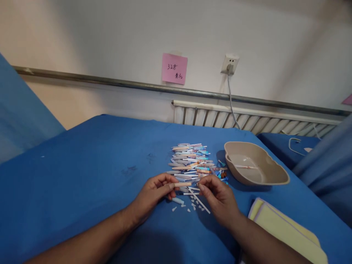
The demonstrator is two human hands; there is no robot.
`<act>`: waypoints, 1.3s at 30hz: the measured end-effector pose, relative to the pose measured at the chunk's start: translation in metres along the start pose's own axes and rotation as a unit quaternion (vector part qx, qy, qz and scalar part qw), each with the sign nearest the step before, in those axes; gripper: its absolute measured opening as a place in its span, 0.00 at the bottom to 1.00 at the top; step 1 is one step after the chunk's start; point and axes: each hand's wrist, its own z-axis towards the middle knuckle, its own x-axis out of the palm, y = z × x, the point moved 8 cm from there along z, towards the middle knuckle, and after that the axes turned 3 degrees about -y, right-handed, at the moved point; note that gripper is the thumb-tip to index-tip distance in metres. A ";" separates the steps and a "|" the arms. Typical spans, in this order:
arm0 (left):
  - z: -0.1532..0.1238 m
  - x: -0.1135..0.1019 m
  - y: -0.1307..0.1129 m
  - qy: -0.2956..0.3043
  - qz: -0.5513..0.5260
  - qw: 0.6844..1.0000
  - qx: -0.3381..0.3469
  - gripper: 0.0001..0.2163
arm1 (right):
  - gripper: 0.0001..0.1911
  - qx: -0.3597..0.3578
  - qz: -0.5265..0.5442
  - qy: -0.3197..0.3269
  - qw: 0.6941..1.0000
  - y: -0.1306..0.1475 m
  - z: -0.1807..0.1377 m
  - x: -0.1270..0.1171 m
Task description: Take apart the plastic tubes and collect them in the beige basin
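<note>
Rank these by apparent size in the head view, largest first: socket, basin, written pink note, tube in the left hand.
1. Basin
2. Pink note
3. Socket
4. Tube in the left hand, partly hidden by fingers

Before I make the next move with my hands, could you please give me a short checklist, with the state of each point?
1. Left hand grips the orange barrel: ok, between thumb and fingers.
2. Right hand holds something securely: cannot tell, its fingers hide it.
3. Basin upright: ok, right of the pen parts.
4. Small white pieces gathered: not ok, strewn on the blue sheet.
5. Yellow cloth apart from pen parts: ok.
</note>
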 end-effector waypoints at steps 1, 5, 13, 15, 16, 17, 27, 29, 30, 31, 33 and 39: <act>0.000 0.000 0.000 0.003 0.006 1.000 0.000 0.08 | 0.06 -0.004 -0.001 -0.001 1.000 0.001 0.000 0.000; -0.001 0.002 -0.001 0.012 0.037 0.999 0.007 0.08 | 0.05 -0.020 -0.022 -0.007 1.000 0.004 -0.001 -0.001; -0.003 0.006 -0.001 0.026 0.050 0.998 0.000 0.09 | 0.07 -0.032 -0.039 0.010 0.999 0.010 -0.002 0.004; -0.003 0.007 0.000 0.024 0.048 0.999 -0.001 0.09 | 0.06 -0.012 -0.023 0.010 1.000 0.006 -0.002 0.005; -0.003 0.007 0.002 0.022 0.046 0.999 -0.005 0.10 | 0.05 0.004 -0.005 0.009 1.000 0.004 -0.002 0.005; -0.003 0.007 0.004 0.022 0.043 0.999 -0.010 0.10 | 0.05 0.019 0.016 0.009 1.000 0.001 -0.002 0.006; -0.011 0.028 0.018 0.111 0.042 0.990 -0.074 0.13 | 0.07 -0.034 -0.007 -0.009 0.999 0.011 -0.002 0.000; -0.013 0.033 0.018 0.137 0.037 0.987 -0.077 0.13 | 0.06 -0.052 -0.021 0.002 0.998 0.014 -0.002 0.001; -0.013 0.033 0.018 0.140 0.034 0.987 -0.076 0.13 | 0.07 -0.055 -0.026 0.004 0.998 0.014 -0.002 0.002; -0.013 0.032 0.018 0.139 0.031 0.987 -0.074 0.13 | 0.07 -0.051 -0.033 0.004 0.998 0.013 -0.002 0.002; -0.010 0.027 0.018 0.124 0.022 0.990 -0.069 0.13 | 0.07 -0.033 -0.064 0.009 0.997 0.008 -0.001 0.002; -0.001 0.012 0.014 0.072 -0.005 0.996 -0.046 0.13 | 0.01 0.003 -0.269 0.114 0.956 -0.009 -0.003 0.016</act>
